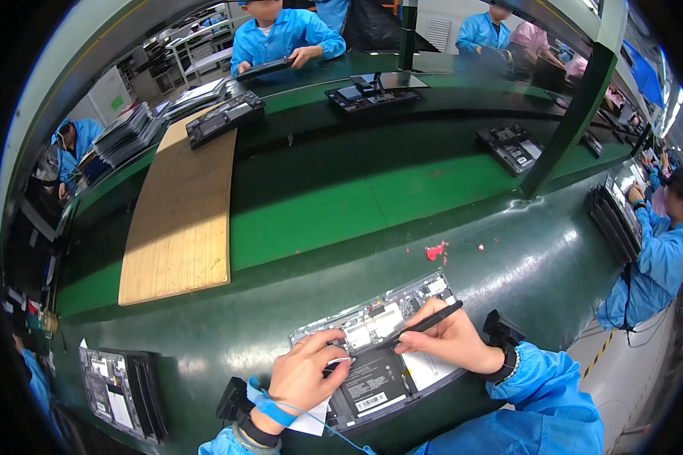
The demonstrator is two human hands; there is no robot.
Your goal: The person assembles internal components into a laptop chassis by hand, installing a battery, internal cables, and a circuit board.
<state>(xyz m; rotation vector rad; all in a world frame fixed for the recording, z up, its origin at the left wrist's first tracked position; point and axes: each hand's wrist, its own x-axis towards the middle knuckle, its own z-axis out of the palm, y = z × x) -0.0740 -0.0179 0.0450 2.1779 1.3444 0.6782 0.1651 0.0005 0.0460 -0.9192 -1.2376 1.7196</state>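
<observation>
An opened laptop base (pixel 368 377) lies in front of me on the dark green bench, its battery and circuit board bare. My right hand (pixel 451 341) grips a slim black pen-shaped tool (pixel 436 315), its narrow end pointing down and left over the laptop's middle. Whether it is a pair of tweezers cannot be made out. At the laptop's left part, my left hand (pixel 307 373) has its fingers curled, thumb and forefinger close together at a small white piece (pixel 337 363). A white sheet (pixel 311 422) shows partly under my left wrist.
Stacked laptop bases (pixel 121 394) stand at left, another stack (pixel 616 220) at right. Small red bits (pixel 435 251) lie beyond my laptop. A wooden board (pixel 178 220) bridges the green conveyor (pixel 319 208); a green post (pixel 573 121) rises at right. Co-workers sit across and to the right.
</observation>
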